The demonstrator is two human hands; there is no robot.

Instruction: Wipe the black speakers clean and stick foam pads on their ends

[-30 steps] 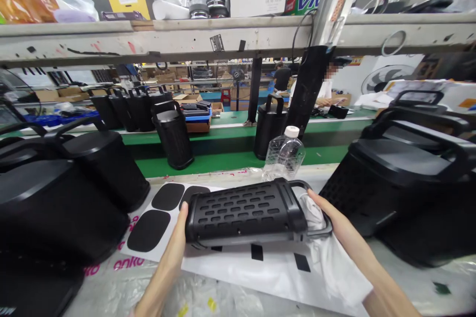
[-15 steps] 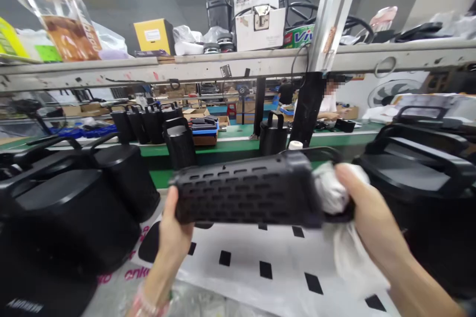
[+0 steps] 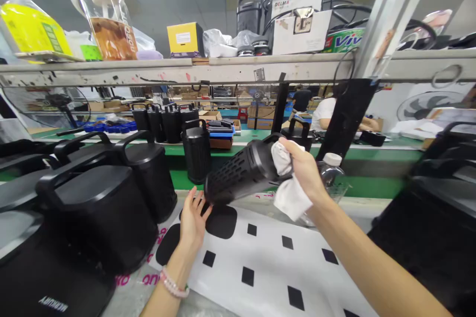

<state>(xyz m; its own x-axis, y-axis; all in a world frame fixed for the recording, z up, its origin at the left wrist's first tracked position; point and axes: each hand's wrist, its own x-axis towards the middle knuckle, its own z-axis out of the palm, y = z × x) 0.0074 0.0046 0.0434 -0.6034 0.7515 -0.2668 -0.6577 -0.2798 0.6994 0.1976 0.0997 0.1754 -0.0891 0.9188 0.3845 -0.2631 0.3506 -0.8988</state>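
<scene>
The perforated black case [image 3: 240, 171] is tilted in the air in front of me, above the far edge of a white sheet [image 3: 267, 267], its handle end raised to the right and its other end lower to the left. My right hand [image 3: 303, 166] is closed around the handle end, with a white cloth [image 3: 292, 195] bunched in my grip and hanging below it. My left hand [image 3: 194, 218] is open, fingers spread, at the lower end; I cannot tell whether the fingertips touch it. I have a beaded bracelet [image 3: 173, 285] on that wrist.

The sheet carries large rounded black patches [image 3: 222, 221] on its left part and small dark squares [image 3: 248, 276] farther right. A clear bottle with a white cap [image 3: 332, 173] stands just beyond my right forearm.

Black cases with handles [image 3: 100, 203] crowd my left, and blurred black cases [image 3: 427, 218] stand on my right. On the far side, across a green surface [image 3: 364, 185], another upright case [image 3: 197, 151] stands left of the one I hold. Farther off to the right is a person in white [image 3: 325, 109].

Above, a long shelf [image 3: 223, 70] bears a yellow bottle [image 3: 33, 25], a bottle of brown drink [image 3: 111, 25], a yellow-and-black box [image 3: 182, 38], a white box [image 3: 297, 32] and a green container [image 3: 344, 39], left to right.
</scene>
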